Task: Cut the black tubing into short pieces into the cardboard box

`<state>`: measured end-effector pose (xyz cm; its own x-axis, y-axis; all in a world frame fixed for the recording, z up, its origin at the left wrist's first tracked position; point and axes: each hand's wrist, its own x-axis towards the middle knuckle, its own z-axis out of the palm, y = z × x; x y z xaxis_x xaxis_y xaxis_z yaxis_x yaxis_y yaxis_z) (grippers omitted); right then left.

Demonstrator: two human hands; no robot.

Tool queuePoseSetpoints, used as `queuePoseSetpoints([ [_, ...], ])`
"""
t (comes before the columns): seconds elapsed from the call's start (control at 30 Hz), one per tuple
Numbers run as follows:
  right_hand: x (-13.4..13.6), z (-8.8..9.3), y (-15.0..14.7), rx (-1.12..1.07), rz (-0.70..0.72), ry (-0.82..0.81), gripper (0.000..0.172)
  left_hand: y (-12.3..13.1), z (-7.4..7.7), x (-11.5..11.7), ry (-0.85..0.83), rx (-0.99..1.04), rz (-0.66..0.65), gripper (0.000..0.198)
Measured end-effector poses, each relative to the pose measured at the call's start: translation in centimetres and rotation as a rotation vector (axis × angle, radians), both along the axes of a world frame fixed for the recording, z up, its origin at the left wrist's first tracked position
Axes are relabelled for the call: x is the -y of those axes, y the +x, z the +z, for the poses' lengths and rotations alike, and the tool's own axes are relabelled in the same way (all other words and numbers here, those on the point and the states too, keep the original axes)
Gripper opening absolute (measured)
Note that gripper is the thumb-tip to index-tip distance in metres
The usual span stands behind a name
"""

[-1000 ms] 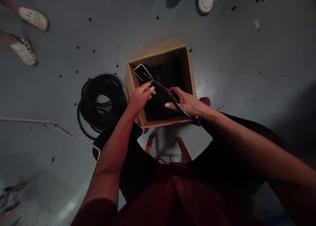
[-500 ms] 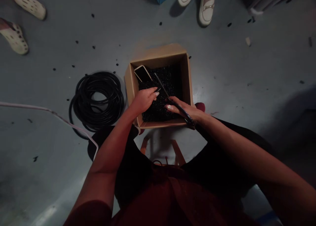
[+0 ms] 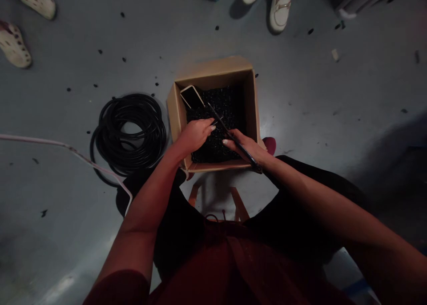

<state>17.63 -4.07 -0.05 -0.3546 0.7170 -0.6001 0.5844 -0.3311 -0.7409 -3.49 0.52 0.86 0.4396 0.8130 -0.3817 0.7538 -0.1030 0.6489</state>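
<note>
Matt cardboard box [image 3: 251, 105], glossy floor [image 3: 316, 114]

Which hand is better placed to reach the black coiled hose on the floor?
Left, probably. The left hand is at the brown cardboard box's side nearest the black coiled hose; the right hand grips a long dark scissor-like tool.

Dark red top [image 3: 233, 269] fills your 6 o'clock; short sleeve [image 3: 116, 291] at 7, forearms bare. Black trousers [image 3: 300, 216] over both knees. Left hand [image 3: 195, 135] and right hand [image 3: 246, 147]: long, pale-polished nails.
</note>
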Motion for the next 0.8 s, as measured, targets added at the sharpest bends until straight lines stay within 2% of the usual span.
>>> queuePoseSetpoints([
  [0.2, 0.1, -0.2, 0.4, 0.092, 0.059, 0.056, 0.033, 0.3, -0.4, 0.2, -0.026, 0.074, 0.053, 0.029],
  [0.37, 0.4, -0.8, 0.7, 0.137, 0.092, 0.041, 0.023, 0.7, -1.2, 0.4, -0.079, 0.074, 0.038, 0.025],
  [0.5, 0.9, -1.5, 0.8, 0.121, 0.071, -0.001, 0.017, 1.7, -2.2, 0.9, -0.120, -0.015, 0.007, 0.026],
  [0.67, 2.7, -3.2, 1.0, 0.171, 0.026, -0.125, 0.016, 3.4, -3.8, 2.1, -0.184, -0.196, -0.070, 0.027],
  [0.8, 4.1, -4.4, 1.0, 0.129, -0.061, -0.190, 0.018, 3.9, -4.7, 2.7, -0.238, -0.257, -0.118, 0.027],
])
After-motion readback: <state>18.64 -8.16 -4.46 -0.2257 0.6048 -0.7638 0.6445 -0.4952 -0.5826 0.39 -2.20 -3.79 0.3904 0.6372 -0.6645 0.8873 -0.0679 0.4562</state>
